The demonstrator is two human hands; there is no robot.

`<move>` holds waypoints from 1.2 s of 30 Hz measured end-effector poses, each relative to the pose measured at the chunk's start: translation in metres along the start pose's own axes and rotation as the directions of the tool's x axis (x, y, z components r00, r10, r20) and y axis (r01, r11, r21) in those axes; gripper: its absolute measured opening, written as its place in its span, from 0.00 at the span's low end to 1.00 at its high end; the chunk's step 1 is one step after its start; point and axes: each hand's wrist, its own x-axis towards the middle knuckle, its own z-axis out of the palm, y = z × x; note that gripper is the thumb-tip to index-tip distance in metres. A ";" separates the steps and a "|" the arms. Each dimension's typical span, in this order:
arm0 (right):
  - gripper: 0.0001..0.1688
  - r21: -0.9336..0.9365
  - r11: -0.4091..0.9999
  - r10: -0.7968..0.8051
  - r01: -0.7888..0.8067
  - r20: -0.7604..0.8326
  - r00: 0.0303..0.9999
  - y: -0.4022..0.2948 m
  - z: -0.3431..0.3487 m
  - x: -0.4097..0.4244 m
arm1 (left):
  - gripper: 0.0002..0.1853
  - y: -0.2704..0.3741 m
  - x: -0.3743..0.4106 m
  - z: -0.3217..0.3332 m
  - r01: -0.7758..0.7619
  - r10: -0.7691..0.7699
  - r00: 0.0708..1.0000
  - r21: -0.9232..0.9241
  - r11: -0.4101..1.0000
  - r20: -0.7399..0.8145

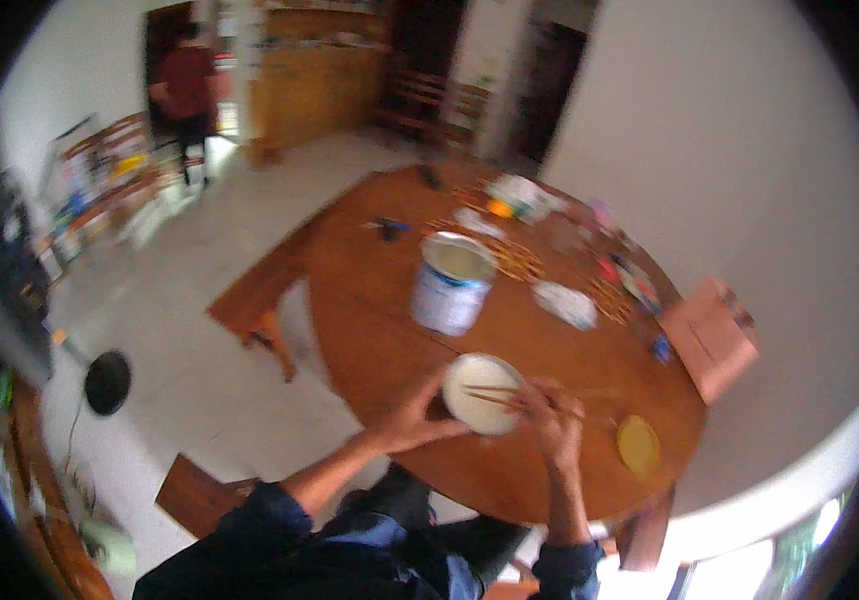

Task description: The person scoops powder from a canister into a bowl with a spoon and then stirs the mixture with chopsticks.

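Note:
My left hand (422,420) grips a round bowl (480,431) by its left side, over the near part of a wooden table. Pale, milky contents (474,375) fill much of the bowl; blur hides whether they are liquid or powder. In my right hand (557,424) is a pair of chopsticks (491,397), their tips down in the bowl. Just beyond the bowl stands an uncapped metal can (448,300) with a white and blue label. A round yellow lid (638,445) lies to the right of my right hand.
The round wooden table (384,360) also bears a white packet (566,304), an orange object (500,208) and strung brown pieces. A pink paper bag (711,341) is at its right edge. Wooden benches (249,300) flank it. Far left, another person (187,97) stands by a doorway.

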 end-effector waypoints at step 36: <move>0.15 -0.085 0.983 0.166 -0.160 0.076 0.983 -0.043 -0.034 -0.027 | 0.51 0.014 0.001 0.002 0.189 -0.195 0.980 0.132 0.973 0.037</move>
